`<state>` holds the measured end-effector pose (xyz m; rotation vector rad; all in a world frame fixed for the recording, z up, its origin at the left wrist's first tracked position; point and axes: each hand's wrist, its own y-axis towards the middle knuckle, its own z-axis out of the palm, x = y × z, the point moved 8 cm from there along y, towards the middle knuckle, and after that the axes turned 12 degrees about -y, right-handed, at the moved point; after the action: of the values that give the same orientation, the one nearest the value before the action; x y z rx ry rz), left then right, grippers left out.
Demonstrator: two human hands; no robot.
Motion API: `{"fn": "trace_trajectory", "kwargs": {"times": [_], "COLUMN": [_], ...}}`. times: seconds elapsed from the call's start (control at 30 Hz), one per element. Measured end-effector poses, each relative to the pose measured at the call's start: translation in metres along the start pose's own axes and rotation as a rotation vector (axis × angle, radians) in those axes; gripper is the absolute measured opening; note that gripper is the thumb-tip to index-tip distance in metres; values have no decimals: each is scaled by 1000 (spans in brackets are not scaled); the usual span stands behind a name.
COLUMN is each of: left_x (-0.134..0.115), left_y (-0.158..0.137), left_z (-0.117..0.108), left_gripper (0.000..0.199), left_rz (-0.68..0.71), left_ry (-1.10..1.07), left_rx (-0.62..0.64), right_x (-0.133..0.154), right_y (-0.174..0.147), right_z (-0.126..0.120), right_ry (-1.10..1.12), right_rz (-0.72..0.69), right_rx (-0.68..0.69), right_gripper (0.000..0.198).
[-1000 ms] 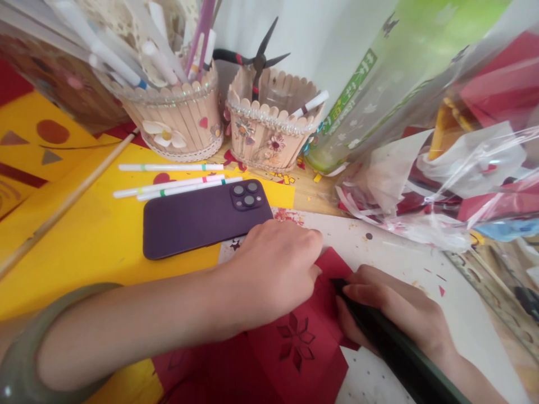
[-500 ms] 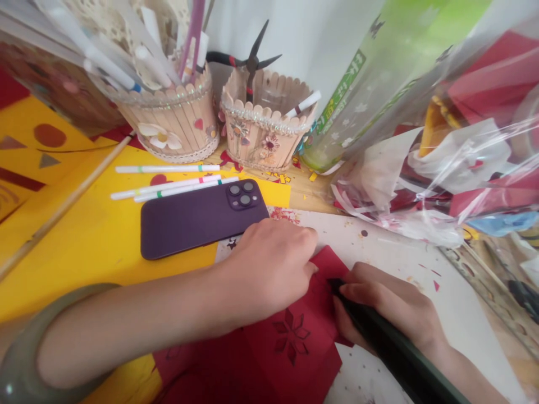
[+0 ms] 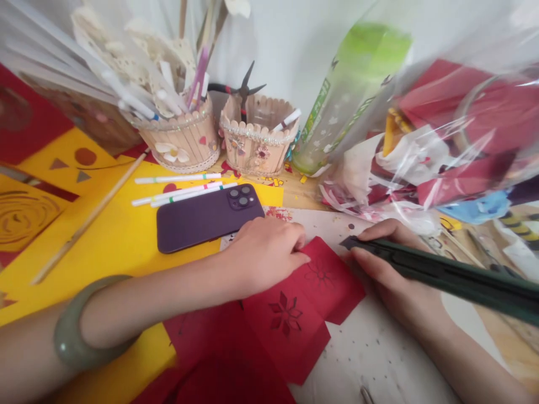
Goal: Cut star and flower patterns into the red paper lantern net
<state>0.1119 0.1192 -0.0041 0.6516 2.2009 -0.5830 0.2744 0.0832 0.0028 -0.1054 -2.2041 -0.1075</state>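
My left hand [image 3: 269, 252], fingers curled and thumb pressed down, rests on the upper left edge of a folded red paper [image 3: 295, 300]. An eight-petal flower with cut petals shows on one panel, and a fainter drawn flower on the panel above it. My right hand [image 3: 396, 269] is closed round a dark green and black utility knife [image 3: 446, 275]. Its dark tip points left, above the pale board and just off the paper's upper right side. The knife is raised, nearly level. A green bangle [image 3: 67, 336] circles my left wrist.
A purple phone [image 3: 197, 224] lies on yellow paper [image 3: 96, 235] beside several white markers [image 3: 181, 179]. Behind stand two craft-stick holders [image 3: 181, 140], one with pliers [image 3: 244, 90], and a green-topped bottle [image 3: 349, 101]. A clear plastic bag [image 3: 429, 168] with paper scraps sits to the right.
My right hand has lifted the knife off the red paper and moved right and up, turning the knife flatter. My left hand stays on the paper. The camera view has shifted.
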Motion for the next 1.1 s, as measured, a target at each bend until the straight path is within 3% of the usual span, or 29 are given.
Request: {"fn": "trace_trajectory", "kwargs": {"times": [0.13, 0.23, 0.37, 0.43, 0.5, 0.7, 0.93, 1.1], "left_x": [-14, -37, -79, -96, -100, -55, -37, -33], "left_y": [-9, -19, -32, -33, -29, 5, 10, 11], "left_z": [-11, -26, -38, -34, -27, 10, 16, 17], "left_gripper": [15, 15, 21, 24, 30, 30, 14, 10], "left_rz": [26, 81, 239, 344, 421, 435, 487, 504], "left_ry": [-52, -61, 304, 480, 512, 401, 221, 154], "left_rx": [19, 25, 22, 29, 20, 66, 28, 49], "right_x": [-11, -10, -1, 4, 7, 4, 27, 33], "right_y": [5, 7, 7, 6, 4, 4, -5, -7], "right_z": [-1, -4, -9, -12, -15, -30, -9, 7], "right_ry": [240, 259, 195, 163, 137, 121, -131, -172], "right_rz": [66, 38, -61, -109, -130, -131, -346, -447], "right_rx": [-19, -64, -84, -76, -65, -76, 182, 361], "right_gripper": [20, 17, 18, 20, 20, 17, 13, 9]}}
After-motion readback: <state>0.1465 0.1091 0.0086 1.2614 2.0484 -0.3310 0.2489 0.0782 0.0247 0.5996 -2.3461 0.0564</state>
